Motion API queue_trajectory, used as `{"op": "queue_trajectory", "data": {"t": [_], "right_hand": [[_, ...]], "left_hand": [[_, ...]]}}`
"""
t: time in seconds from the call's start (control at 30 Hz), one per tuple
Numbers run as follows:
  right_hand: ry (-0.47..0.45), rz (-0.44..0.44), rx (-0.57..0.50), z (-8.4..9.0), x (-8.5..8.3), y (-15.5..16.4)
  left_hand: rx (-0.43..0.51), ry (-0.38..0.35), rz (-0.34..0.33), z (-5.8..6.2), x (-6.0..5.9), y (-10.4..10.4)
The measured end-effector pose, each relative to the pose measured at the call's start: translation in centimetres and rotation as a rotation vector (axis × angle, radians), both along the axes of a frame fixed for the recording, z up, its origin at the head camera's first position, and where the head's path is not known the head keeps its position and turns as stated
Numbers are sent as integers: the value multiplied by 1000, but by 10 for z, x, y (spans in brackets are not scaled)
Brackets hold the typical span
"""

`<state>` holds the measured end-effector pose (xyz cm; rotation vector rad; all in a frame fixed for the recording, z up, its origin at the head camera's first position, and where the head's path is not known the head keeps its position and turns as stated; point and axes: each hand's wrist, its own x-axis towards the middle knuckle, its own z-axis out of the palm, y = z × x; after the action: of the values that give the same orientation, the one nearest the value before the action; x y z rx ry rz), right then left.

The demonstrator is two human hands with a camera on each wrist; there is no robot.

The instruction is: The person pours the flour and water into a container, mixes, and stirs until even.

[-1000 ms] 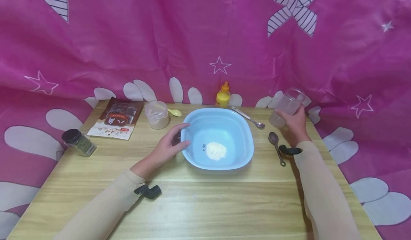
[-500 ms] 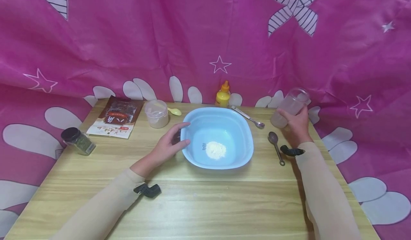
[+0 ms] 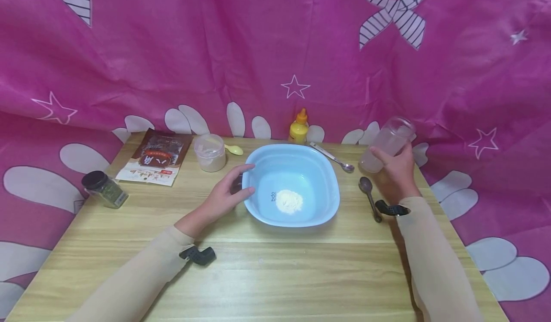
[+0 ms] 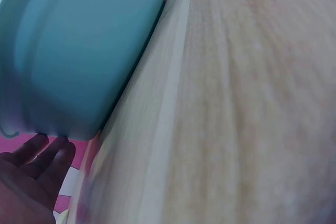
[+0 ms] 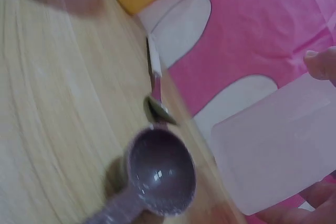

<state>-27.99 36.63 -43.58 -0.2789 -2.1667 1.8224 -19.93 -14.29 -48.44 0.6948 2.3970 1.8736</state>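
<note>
My left hand (image 3: 225, 194) holds the left side of a light-blue plastic basin (image 3: 320, 212). Its thumb and index fingertip lie over the rim, and other fingertips rest against the outer wall in the left wrist view. White powder (image 3: 289, 202) lies in a small heap on the basin's floor. Over at the right, my right hand (image 3: 399, 168) grips a tall translucent plastic cup (image 3: 384, 146), which leans with its rim up and to the right. A dark scoop spoon (image 5: 161, 171) lies close beside this hand.
Behind the basin are a yellow squeeze bottle (image 3: 299, 131) and a metal spoon (image 3: 337, 160). To the left stand a clear tub (image 3: 210, 154) of powder, a small yellow spoon (image 3: 234, 150), a brown spice packet (image 3: 155, 158) and a black-lidded jar (image 3: 105, 191). A pink curtain (image 3: 258, 49) hangs behind the table.
The right hand and the cup have shifted slightly, with the cup still leaning. The left hand and the basin stay where they were.
</note>
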Motion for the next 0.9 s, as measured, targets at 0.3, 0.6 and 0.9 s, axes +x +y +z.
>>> {"op": "queue_trajectory", "data": {"t": [0.3, 0.6, 0.9], "right_hand": [[-8, 66, 90, 7, 24, -16], [21, 92, 228, 16, 37, -27], [51, 161, 102, 27, 55, -57]], "left_hand": [[8, 1, 0, 0, 1, 0], [19, -8, -8, 0, 0, 0], [19, 1, -7, -1, 0, 0]]}}
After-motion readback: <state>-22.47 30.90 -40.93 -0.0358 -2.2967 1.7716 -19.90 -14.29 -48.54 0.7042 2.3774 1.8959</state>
